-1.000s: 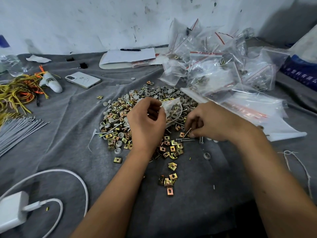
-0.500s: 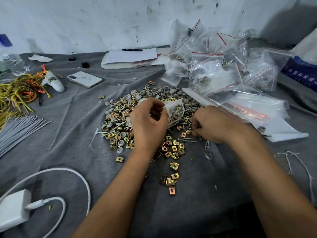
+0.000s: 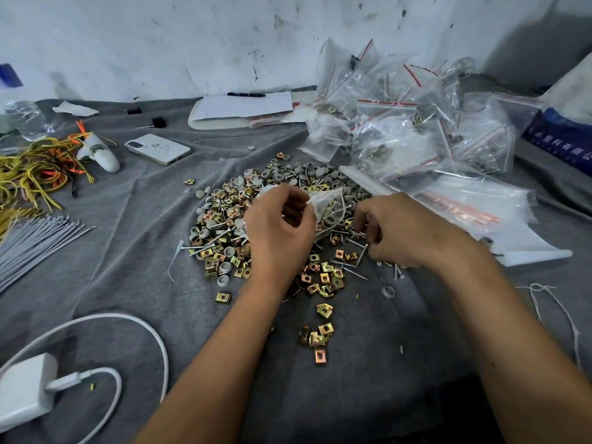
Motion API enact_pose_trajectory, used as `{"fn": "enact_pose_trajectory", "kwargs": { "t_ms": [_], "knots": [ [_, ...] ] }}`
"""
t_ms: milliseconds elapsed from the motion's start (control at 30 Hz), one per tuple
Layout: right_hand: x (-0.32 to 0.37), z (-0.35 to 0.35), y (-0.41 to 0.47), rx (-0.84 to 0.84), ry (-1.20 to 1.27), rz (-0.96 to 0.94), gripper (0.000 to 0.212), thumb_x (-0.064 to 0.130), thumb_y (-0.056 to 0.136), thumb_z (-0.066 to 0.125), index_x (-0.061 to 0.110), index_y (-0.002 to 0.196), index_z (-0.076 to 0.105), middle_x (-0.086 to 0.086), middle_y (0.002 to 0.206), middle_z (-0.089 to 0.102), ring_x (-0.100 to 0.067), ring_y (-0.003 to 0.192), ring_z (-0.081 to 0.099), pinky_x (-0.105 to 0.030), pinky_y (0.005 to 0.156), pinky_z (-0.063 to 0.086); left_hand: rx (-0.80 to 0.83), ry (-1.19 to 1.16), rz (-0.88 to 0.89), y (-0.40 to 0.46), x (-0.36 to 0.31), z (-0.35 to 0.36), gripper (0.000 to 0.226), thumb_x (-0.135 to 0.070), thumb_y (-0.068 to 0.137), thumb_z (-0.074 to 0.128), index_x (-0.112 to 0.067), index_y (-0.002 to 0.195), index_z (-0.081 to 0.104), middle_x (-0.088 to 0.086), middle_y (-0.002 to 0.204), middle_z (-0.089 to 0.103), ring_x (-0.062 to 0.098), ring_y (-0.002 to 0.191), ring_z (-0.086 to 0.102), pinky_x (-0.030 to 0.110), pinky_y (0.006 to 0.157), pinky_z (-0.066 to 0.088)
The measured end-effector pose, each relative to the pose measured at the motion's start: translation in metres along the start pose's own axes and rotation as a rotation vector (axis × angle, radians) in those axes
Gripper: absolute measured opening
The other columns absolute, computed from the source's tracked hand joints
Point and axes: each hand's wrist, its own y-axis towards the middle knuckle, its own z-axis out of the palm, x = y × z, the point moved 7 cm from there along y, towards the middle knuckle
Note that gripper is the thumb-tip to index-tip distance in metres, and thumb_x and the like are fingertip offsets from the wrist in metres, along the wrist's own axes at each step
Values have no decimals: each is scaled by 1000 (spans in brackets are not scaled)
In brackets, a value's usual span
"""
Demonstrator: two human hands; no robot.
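Lower left of the frame: white charger (image 3: 22, 390), its cable (image 3: 153, 334) looped on the grey-cloth surface (image 3: 352, 395). Lower centre: a few loose clips (image 3: 317, 339), apart from the main pile. Centre: left hand (image 3: 278, 232), grip pinched on the mouth of a small bag (image 3: 330, 206), clear plastic, held just above the pile, grey caps showing inside. Right hand (image 3: 403, 232) is just right of the bag and low over the surface, fingers curled, grip closed on screws (image 3: 363, 251); how many, can't tell. More of them lie loose under and beside that hand. The pile (image 3: 224, 219) of clips and caps spreads left of and behind both hands. Left edge: bundle of grey cable ties (image 3: 28, 241), with yellow and orange wires (image 3: 32, 174) above it. Right edge: white string (image 3: 544, 302). Upper left of centre: phone (image 3: 158, 149), back up. Upper right: heap of filled zip bags (image 3: 416, 123), reaching the pile's far side. Top centre, by the wall: notepad (image 3: 243, 107) with a pen (image 3: 246, 94) on it.
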Motion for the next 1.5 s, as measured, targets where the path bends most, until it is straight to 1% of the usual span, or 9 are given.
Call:
{"fn": "enact_pose_trajectory", "kwargs": {
  "t_ms": [333,433,633,833,1033,1167,1267,1367,1500],
  "knots": [
    [10,-31,1,-379,536,-153,33,3,75,88,25,96,74,5,93,74,-4,77,75,-21,74,61,55,48,123,-1,-7,6,7,-11,84,74,-13,90,70,-6,81,68,12,72,65,41,66,56],
    [21,-24,5,-338,554,-166,27,4,74,89,15,95,75,2,91,76,-6,77,76,-28,76,63,48,65,143,-2,-7,6,8,-15,84,73,-14,91,70,-7,83,68,14,75,65,44,68,56],
    [4,-38,-4,-407,509,-141,15,8,80,86,16,88,76,7,78,76,-2,72,74,-16,69,58,71,49,132,-3,-10,9,8,-11,84,75,-13,90,70,-7,82,67,9,71,63,37,65,55],
    [-14,-6,-19,301,288,65,18,21,84,85,9,84,72,-8,64,74,-23,57,74,-33,54,60,162,53,184,-7,-18,17,7,-10,85,74,-11,89,69,-5,81,66,10,73,62,36,65,55],
    [-7,29,-34,540,117,202,27,20,80,88,2,86,69,-6,62,74,-20,58,75,-20,46,53,164,35,150,-8,-15,17,8,-8,85,74,-13,90,70,-6,82,66,10,71,64,33,62,55],
    [0,21,-28,464,62,113,8,12,85,77,8,81,72,2,61,74,-10,56,73,-16,49,50,175,37,112,-8,-10,17,8,-12,85,73,-14,92,70,-7,83,68,14,75,66,41,66,57],
    [6,-3,-17,213,242,3,11,3,87,72,11,79,73,-1,63,74,-13,57,74,-31,61,62,173,34,109,-7,-11,17,8,-13,85,74,-13,92,70,-6,83,68,15,75,66,43,67,57],
    [14,-24,-10,-80,458,-80,11,5,89,77,12,82,72,-2,62,73,-17,53,73,-33,52,61,165,16,88,-7,-11,17,8,-10,85,75,-12,91,70,-4,82,69,17,75,66,45,67,57],
    [20,-20,-3,-168,473,-117,9,7,86,81,11,85,73,-4,62,73,-15,51,72,-34,50,61,134,-3,61,-6,-10,15,9,-7,85,76,-11,91,71,-3,83,70,19,76,68,46,70,57]
  ]
}}
